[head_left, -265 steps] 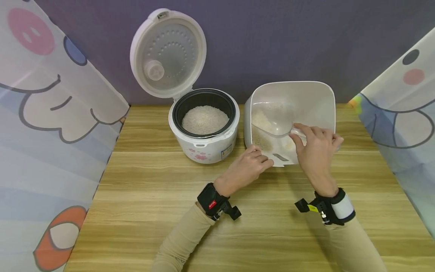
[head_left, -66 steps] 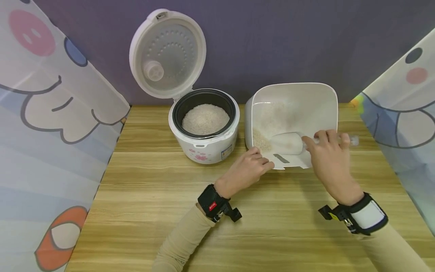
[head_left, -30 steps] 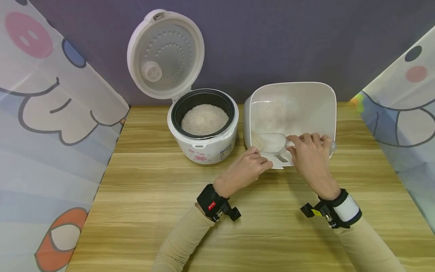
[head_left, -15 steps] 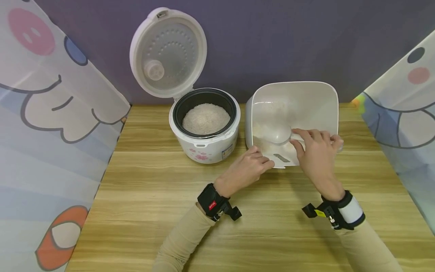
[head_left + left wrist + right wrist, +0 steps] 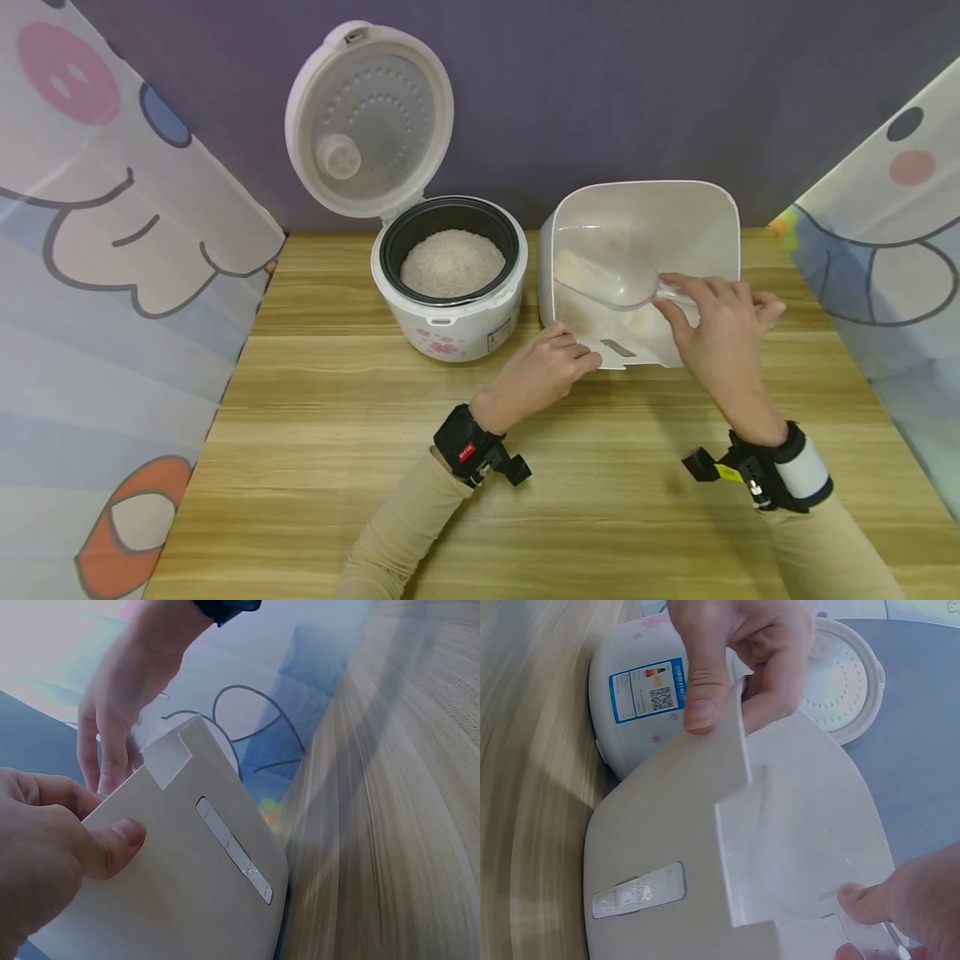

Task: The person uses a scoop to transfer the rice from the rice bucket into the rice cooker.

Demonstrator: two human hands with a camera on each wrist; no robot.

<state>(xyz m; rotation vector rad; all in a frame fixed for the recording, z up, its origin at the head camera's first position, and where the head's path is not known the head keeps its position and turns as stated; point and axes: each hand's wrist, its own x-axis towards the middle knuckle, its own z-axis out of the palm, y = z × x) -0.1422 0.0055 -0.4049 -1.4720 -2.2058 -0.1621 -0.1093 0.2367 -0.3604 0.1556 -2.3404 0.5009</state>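
My left hand (image 5: 543, 367) grips the near rim of a white rice bin (image 5: 686, 229), thumb on its outer wall and fingers over the edge. The bin leans toward me, its mouth facing up and forward. Inside it, my right hand (image 5: 716, 329) holds a clear plastic scoop (image 5: 633, 279) by the handle. Pale rice lies in the scoop's bowl at its left end, and a thin layer of grains shows below it. In the right wrist view, thumb and fingers wrap the scoop handle (image 5: 870, 937).
Left of the bin stands a white rice cooker (image 5: 450, 329) with a flower print, its lid (image 5: 382, 117) raised. White rice (image 5: 453, 264) is heaped in its dark inner pot. A dark wall (image 5: 600, 92) rises behind the wooden table (image 5: 360, 400).
The scoop went down against the bin's near wall, pushed left into the rice, then came up with rice in it and shifted slightly right. My left hand has stayed on the rim.
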